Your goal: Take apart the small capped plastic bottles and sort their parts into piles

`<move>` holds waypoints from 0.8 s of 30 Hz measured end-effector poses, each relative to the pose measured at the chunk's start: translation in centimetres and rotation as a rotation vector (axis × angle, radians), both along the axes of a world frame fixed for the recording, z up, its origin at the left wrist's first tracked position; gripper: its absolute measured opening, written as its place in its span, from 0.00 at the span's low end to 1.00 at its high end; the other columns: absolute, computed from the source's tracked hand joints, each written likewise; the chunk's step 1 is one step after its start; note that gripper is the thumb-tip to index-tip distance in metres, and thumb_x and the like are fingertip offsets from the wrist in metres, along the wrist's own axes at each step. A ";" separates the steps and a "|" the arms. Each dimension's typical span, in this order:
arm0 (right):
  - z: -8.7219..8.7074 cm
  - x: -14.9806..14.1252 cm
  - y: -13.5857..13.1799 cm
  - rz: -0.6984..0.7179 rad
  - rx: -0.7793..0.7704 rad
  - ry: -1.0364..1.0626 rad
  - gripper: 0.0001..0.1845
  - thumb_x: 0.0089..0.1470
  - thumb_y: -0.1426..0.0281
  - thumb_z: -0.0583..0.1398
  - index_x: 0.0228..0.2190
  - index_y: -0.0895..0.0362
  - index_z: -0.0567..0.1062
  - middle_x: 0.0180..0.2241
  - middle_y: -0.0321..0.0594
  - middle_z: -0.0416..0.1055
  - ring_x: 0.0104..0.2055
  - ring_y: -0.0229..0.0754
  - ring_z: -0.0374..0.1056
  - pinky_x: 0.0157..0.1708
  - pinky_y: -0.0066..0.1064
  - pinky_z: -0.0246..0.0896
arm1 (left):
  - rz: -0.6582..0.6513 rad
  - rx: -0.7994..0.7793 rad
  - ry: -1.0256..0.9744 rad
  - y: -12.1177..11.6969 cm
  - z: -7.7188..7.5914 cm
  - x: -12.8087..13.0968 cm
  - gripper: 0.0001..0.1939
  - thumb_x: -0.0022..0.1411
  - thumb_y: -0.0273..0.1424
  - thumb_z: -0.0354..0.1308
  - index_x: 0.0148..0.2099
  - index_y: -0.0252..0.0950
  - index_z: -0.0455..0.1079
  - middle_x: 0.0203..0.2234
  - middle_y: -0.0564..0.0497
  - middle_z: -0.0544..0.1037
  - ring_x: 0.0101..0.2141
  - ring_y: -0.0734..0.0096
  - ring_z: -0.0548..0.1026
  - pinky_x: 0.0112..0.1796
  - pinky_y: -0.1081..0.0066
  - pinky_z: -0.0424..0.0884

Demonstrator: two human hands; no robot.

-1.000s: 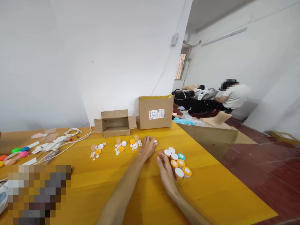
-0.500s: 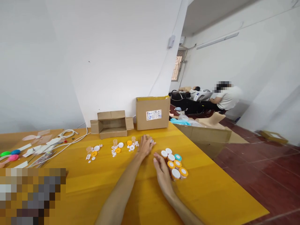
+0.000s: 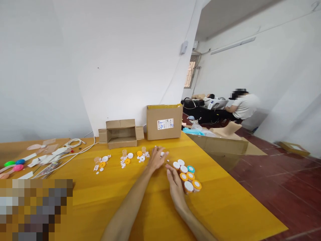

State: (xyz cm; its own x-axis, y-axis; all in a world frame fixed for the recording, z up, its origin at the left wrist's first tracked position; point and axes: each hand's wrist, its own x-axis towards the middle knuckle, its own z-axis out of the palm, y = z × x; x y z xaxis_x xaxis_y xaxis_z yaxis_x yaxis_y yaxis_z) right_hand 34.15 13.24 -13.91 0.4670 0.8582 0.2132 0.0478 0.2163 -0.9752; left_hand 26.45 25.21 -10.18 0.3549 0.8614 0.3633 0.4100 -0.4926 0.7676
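My left hand is low over the table, its fingers spread above a white piece that they partly hide. Just right of its fingertips lies a small white disc. My right hand rests on its edge with fingers stretched out, holding nothing, beside a cluster of small lidded jars. Their lids are white, orange and one teal. To the left sit small groups of parts: clear cups, white lids, orange rings and white cut-out pieces.
Behind the parts stand an open cardboard box and a taped carton. White cables and colourful spoons lie at left. Right of the table are a large carton and a seated person.
My left fingers have spread a little, and the small white disc now shows on the table beside them. My right hand stays by the jars. The view has shifted slightly.
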 end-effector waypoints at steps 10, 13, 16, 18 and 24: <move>0.9 0.0 -0.5 -0.011 -0.014 0.006 0.25 0.53 0.47 0.58 0.42 0.51 0.77 0.49 0.42 0.75 0.57 0.52 0.65 0.57 0.42 0.60 | 0.058 -0.179 -0.249 -0.1 0.6 -0.9 0.22 0.73 0.43 0.35 0.56 0.42 0.65 0.50 0.47 0.76 0.52 0.63 0.73 0.56 0.61 0.67; 0.8 -0.1 -0.5 -0.003 -0.010 0.009 0.25 0.53 0.47 0.58 0.42 0.51 0.77 0.49 0.42 0.75 0.57 0.52 0.65 0.57 0.41 0.60 | 0.064 -0.219 -0.297 -0.1 0.5 -0.8 0.22 0.73 0.44 0.36 0.53 0.41 0.66 0.49 0.47 0.76 0.51 0.63 0.73 0.55 0.62 0.67; 0.8 -0.1 -0.6 0.012 -0.018 0.006 0.26 0.53 0.47 0.57 0.43 0.51 0.77 0.50 0.42 0.75 0.57 0.51 0.65 0.57 0.41 0.59 | 0.079 -0.254 -0.342 -0.3 0.4 -0.9 0.21 0.73 0.44 0.37 0.52 0.41 0.66 0.51 0.47 0.75 0.55 0.64 0.71 0.57 0.64 0.65; 0.8 -0.1 -0.6 0.020 -0.032 0.009 0.27 0.53 0.46 0.57 0.44 0.52 0.77 0.51 0.42 0.74 0.57 0.51 0.65 0.58 0.41 0.58 | 0.103 -0.275 -0.375 -0.5 0.2 -0.9 0.19 0.73 0.42 0.37 0.53 0.41 0.65 0.54 0.47 0.74 0.57 0.65 0.69 0.58 0.65 0.64; 1.4 -0.1 -0.9 0.029 -0.043 0.016 0.28 0.51 0.45 0.58 0.43 0.53 0.76 0.51 0.43 0.74 0.58 0.51 0.64 0.58 0.40 0.58 | 0.197 -0.337 -0.497 -2.1 -0.7 -0.4 0.15 0.68 0.34 0.44 0.54 0.40 0.63 0.57 0.46 0.71 0.60 0.65 0.67 0.59 0.65 0.61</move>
State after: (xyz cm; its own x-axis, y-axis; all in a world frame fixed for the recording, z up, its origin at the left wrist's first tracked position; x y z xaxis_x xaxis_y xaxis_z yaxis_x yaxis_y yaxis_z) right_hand 34.01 12.36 -12.54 0.4451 0.8794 0.1687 0.0265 0.1753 -0.9842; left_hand 26.01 23.09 -10.91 0.0370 0.9893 0.1413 0.0225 -0.1422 0.9896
